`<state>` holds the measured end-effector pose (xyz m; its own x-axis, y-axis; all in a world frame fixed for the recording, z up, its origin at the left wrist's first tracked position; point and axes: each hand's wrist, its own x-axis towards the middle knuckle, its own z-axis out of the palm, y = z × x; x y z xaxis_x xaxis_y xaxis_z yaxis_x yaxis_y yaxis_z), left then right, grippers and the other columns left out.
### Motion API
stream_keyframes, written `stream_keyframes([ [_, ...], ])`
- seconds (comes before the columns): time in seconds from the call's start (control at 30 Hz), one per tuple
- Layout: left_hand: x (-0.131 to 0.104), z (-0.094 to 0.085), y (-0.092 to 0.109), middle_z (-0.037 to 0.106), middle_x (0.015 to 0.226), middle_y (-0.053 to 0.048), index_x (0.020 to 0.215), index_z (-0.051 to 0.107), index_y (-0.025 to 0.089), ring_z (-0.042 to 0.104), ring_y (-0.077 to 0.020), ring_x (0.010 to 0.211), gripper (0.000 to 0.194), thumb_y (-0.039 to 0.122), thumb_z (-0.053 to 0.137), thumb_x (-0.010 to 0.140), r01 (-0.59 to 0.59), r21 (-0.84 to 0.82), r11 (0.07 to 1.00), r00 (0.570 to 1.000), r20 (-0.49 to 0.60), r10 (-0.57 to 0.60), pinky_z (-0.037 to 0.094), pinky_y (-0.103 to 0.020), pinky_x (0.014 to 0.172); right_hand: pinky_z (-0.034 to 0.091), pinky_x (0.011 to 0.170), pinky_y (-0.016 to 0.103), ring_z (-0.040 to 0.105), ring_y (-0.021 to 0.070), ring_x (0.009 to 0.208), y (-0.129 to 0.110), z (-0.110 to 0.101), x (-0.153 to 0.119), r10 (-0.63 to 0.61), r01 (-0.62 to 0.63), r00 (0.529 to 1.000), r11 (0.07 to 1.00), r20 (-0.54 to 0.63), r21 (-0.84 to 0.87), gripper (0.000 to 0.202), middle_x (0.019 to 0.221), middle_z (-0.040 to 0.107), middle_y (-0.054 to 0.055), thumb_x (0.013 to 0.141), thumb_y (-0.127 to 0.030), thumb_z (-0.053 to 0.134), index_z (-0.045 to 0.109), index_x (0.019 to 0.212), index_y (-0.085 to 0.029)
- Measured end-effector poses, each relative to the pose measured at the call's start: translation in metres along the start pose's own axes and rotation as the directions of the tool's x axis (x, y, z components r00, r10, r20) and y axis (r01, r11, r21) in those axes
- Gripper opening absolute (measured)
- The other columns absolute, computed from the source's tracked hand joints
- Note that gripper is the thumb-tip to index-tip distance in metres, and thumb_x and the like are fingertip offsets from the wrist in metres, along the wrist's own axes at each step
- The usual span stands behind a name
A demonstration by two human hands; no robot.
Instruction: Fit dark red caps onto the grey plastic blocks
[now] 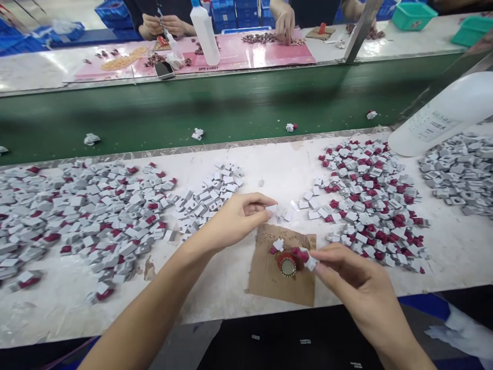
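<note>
My right hand (346, 277) pinches a small grey and dark-red plastic piece (305, 257) between thumb and fingertips, over a brown cardboard sheet (269, 288). Just left of that piece, a red round holder with a crimped metal cap (287, 266) sits on the cardboard. Another grey and dark-red piece (278, 245) lies beside it. Beyond the cardboard's far edge, my left hand (246, 215) has thumb and index finger closed on a small pale grey plastic piece (273, 209). A few more loose grey pieces (285, 215) lie close to its fingertips.
Piles of grey and dark-red pieces lie left (111, 216) and right (370, 200), with plain grey pieces (211, 195) between. A white bottle (442, 113) leans at the right. A green belt (239, 108) carries scattered pieces; beyond it, co-workers' hands (285, 23) work at a pink mat (250, 56).
</note>
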<state>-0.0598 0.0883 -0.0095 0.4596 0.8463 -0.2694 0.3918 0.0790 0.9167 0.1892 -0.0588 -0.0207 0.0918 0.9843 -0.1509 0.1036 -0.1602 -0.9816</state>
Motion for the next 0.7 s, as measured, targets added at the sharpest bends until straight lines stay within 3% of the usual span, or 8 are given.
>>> stream_keyframes([
  [0.07,0.000,0.006,0.006,0.087,0.106,-0.007,0.111,0.084,0.027,0.083,-0.0260,0.099,0.012,0.029,0.079,0.100,0.008,-0.154,0.988,0.999,0.042,-0.001,0.067,-0.042,0.089,0.074,0.083,0.036,0.087,0.0265,0.097,-0.003,-0.001,0.015,0.031,-0.026,0.999,0.989,-0.031,0.148,0.009,0.104,0.089,0.004,0.096,-0.042,0.092,0.094,0.105,-0.042],
  [0.23,0.002,0.030,0.019,0.084,0.111,-0.010,0.112,0.077,0.022,0.083,-0.0236,0.100,0.021,0.032,0.087,0.097,0.013,-0.510,0.860,1.000,0.010,-0.009,0.069,-0.041,0.096,0.071,0.109,0.052,0.087,0.0308,0.114,-0.011,0.005,0.051,0.066,-0.006,0.990,0.902,-0.126,0.432,0.015,0.110,0.091,0.003,0.088,-0.045,0.100,0.094,0.100,-0.039],
  [0.4,0.005,0.043,0.026,0.084,0.113,-0.010,0.120,0.078,0.023,0.084,-0.0250,0.101,0.023,0.033,0.085,0.101,-0.040,-0.536,0.843,0.997,0.038,0.072,0.069,-0.044,0.100,0.067,0.115,0.061,0.087,0.0315,0.116,-0.015,0.011,0.064,0.053,0.009,0.992,0.873,-0.113,0.488,0.012,0.112,0.091,0.002,0.090,-0.043,0.097,0.092,0.099,-0.039],
  [0.7,0.008,0.046,0.025,0.086,0.122,-0.010,0.118,0.083,0.024,0.083,-0.0259,0.109,0.017,0.031,0.083,0.103,-0.044,-0.572,0.819,0.993,0.065,0.098,0.068,-0.043,0.103,0.073,0.101,0.053,0.086,0.0291,0.105,-0.011,0.010,0.065,0.025,0.025,0.992,0.919,-0.121,0.394,0.015,0.107,0.090,0.003,0.089,-0.046,0.097,0.092,0.101,-0.038],
])
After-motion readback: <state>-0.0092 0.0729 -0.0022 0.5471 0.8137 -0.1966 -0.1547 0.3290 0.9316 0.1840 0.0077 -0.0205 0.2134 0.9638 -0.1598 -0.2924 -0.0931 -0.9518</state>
